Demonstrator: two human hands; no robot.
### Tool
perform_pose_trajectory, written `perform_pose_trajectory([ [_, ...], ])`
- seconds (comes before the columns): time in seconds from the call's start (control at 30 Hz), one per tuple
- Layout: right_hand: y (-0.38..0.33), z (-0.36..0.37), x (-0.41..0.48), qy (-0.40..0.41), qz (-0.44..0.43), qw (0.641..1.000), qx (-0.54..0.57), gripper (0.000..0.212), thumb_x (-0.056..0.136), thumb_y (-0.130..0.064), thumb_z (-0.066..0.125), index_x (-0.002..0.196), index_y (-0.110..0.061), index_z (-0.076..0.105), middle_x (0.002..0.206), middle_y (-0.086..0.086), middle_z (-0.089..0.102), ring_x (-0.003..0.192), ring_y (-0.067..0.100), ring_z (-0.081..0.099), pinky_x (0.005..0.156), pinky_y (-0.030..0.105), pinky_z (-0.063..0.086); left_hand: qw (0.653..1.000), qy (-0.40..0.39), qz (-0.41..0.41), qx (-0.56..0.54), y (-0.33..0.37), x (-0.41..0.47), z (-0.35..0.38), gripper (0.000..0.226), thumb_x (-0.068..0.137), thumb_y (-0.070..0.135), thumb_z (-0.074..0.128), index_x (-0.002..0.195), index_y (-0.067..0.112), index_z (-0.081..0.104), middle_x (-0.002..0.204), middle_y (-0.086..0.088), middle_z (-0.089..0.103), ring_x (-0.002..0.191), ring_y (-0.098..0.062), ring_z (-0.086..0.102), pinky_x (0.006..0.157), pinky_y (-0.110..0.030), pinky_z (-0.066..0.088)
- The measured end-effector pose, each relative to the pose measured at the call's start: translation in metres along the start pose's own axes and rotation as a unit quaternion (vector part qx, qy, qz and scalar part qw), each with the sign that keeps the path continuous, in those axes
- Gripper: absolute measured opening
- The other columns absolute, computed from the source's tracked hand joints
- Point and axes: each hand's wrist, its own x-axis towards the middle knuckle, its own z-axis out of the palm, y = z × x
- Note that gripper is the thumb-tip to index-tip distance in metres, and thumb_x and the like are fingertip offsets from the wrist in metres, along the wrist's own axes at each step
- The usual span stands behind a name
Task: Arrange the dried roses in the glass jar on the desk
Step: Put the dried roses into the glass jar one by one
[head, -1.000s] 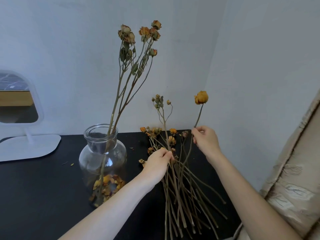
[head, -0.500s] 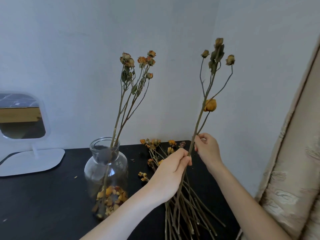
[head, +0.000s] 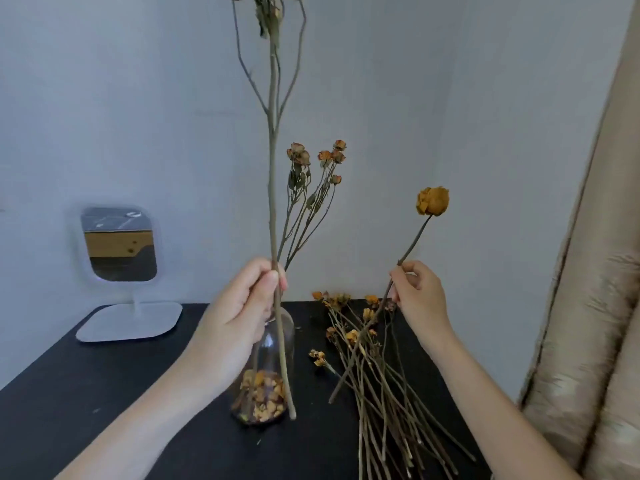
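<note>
Pale walls meet in a corner behind a black worktop [head: 104,393]. Toward its back middle stands the glass jar [head: 289,332], with loose petals [head: 263,396] on its bottom and one spray of dried roses [head: 322,161] standing in it. By my judgement that is all that is done: a heap of stems [head: 381,375] lies on the right part of the worktop, just beside the jar.

The left grip [head: 239,306] is curled round a tall branched stem [head: 272,185], held upright in front of the jar's mouth. Its foot seems to hang outside the glass near the jar's base, though the hand hides the neck and I cannot be sure. The right grip [head: 420,296] pinches a single yellow rose [head: 433,201] by its stem above the heap. Neither is in the jar yet.

A standing mirror [head: 119,244] sits at the back left corner, well apart. A curtain [head: 588,306] hangs past the right edge. The spray in the jar leans right and may snag the tall stem's branches.
</note>
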Motion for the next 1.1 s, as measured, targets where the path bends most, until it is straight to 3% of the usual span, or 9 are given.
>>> perform_pose_trajectory([
  [0.17, -0.009, 0.014, -0.004, -0.027, -0.022, 0.999, -0.002, 0.012, 0.093, -0.020, 0.051, 0.083, -0.019, 0.057, 0.049, -0.008, 0.054, 0.046, 0.000, 0.049, 0.049, 0.013, 0.041, 0.990, 0.138, 0.018, 0.006, 0.009, 0.036, -0.047, 0.027, 0.100, 0.021, 0.034, 0.078, 0.022, 0.048, 0.046, 0.018, 0.033, 0.041, 0.000, 0.028, 0.037, -0.008, 0.022],
  [0.37, -0.019, 0.027, -0.007, -0.044, -0.039, 0.998, 0.001, 0.011, 0.093, -0.020, 0.051, 0.084, -0.020, 0.057, 0.049, -0.008, 0.052, 0.045, -0.001, 0.048, 0.047, 0.012, 0.040, 0.980, 0.196, 0.008, 0.018, 0.003, 0.083, -0.079, 0.031, 0.102, 0.020, 0.029, 0.077, 0.025, 0.046, 0.053, 0.014, 0.035, 0.040, -0.001, 0.028, 0.036, -0.009, 0.021],
  [0.53, -0.021, 0.032, -0.008, -0.055, -0.038, 0.998, -0.002, 0.009, 0.093, -0.020, 0.051, 0.088, -0.017, 0.058, 0.051, -0.006, 0.050, 0.045, -0.001, 0.046, 0.047, 0.011, 0.040, 0.977, 0.178, 0.007, 0.113, -0.017, 0.098, -0.071, 0.028, 0.101, 0.023, 0.029, 0.080, 0.026, 0.046, 0.066, 0.003, 0.038, 0.049, -0.005, 0.034, 0.047, -0.020, 0.027],
  [0.67, -0.020, 0.031, -0.010, -0.058, -0.034, 0.998, -0.010, 0.009, 0.093, -0.019, 0.051, 0.087, -0.019, 0.057, 0.048, -0.008, 0.050, 0.044, -0.001, 0.046, 0.047, 0.011, 0.040, 0.973, 0.162, -0.030, 0.160, -0.041, 0.087, -0.061, 0.021, 0.100, 0.022, 0.033, 0.090, 0.014, 0.049, 0.068, 0.002, 0.044, 0.058, -0.010, 0.039, 0.055, -0.027, 0.032],
  [0.83, -0.018, 0.032, -0.011, -0.063, -0.029, 0.997, -0.022, 0.008, 0.093, -0.021, 0.050, 0.088, -0.020, 0.057, 0.050, -0.007, 0.050, 0.047, 0.001, 0.046, 0.052, 0.017, 0.040, 0.962, 0.127, -0.107, 0.217, -0.065, 0.071, -0.051, 0.019, 0.096, 0.022, 0.046, 0.088, 0.008, 0.057, 0.073, 0.001, 0.055, 0.070, -0.009, 0.050, 0.062, -0.016, 0.035],
  [0.93, -0.018, 0.034, -0.012, -0.068, -0.026, 0.997, -0.034, 0.009, 0.093, -0.022, 0.050, 0.090, -0.020, 0.057, 0.051, -0.005, 0.051, 0.048, 0.003, 0.047, 0.055, 0.021, 0.042, 0.964, 0.097, -0.154, 0.196, -0.075, 0.063, -0.047, 0.010, 0.090, 0.018, 0.055, 0.084, 0.012, 0.059, 0.080, -0.004, 0.059, 0.075, -0.016, 0.052, 0.062, -0.022, 0.039],
  [1.1, -0.016, 0.038, -0.013, -0.074, -0.022, 0.996, -0.046, 0.008, 0.093, -0.023, 0.050, 0.090, -0.021, 0.057, 0.053, -0.004, 0.051, 0.051, 0.009, 0.048, 0.056, 0.025, 0.043, 0.970, 0.106, -0.177, 0.130, -0.080, 0.069, -0.045, 0.009, 0.090, 0.021, 0.054, 0.083, 0.018, 0.059, 0.074, 0.000, 0.053, 0.060, -0.011, 0.044, 0.053, -0.026, 0.034],
])
